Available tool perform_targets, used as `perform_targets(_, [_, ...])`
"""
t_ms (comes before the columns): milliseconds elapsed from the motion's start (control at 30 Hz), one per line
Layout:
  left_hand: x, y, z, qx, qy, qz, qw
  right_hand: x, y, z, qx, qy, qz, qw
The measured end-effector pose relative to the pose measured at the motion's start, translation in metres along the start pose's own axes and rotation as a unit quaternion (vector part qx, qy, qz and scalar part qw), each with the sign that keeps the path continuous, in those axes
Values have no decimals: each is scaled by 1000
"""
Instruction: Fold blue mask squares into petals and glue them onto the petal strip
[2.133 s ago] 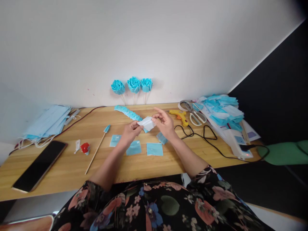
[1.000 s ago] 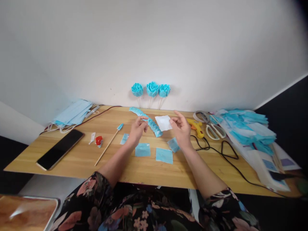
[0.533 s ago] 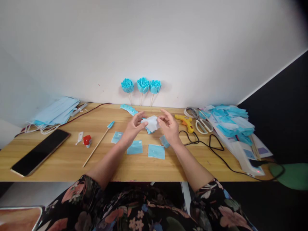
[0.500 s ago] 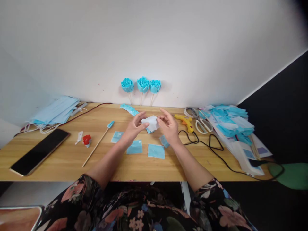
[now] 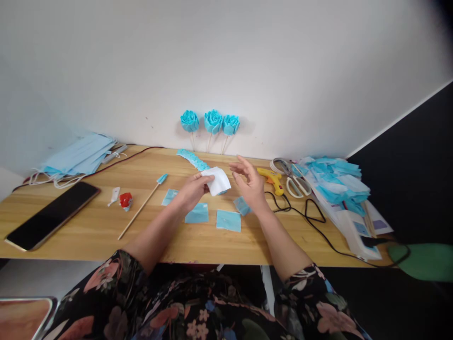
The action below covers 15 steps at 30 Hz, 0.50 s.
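Note:
A white piece of fabric with a bit of blue under its lower edge is pinched in my left hand, thumb on top. Just right of it my right hand is raised with its fingers apart and nothing between them. Below the hands lie blue squares, one at centre, one to its left and one near my right wrist; another is partly hidden by my left forearm. A pleated blue strip lies behind my left hand.
Blue flowers on sticks lean on the wall. Left: masks, phone, red object, blue-tipped stick. Right: yellow glue gun, scissors, black cord, blue scraps, power strip.
My right hand has let go of the white piece and stands apart from it. My left hand now holds the piece alone, and it lies flatter. The camera view has shifted slightly.

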<state>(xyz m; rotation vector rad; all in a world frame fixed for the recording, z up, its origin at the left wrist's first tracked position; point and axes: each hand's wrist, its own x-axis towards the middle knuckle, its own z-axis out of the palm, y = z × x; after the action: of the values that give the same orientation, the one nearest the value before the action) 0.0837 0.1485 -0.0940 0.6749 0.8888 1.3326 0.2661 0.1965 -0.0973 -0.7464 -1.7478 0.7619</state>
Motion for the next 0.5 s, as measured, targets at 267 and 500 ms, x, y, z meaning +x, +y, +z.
perform_targets(267, [-2,-1,2,-1,-16,-26,1000,3,-20,-7,-127,-94,-150,976])
perform_targets(500, [0,0,-3,56,-9,-7,998,7,-18,-18,-137,-63,-192,970])
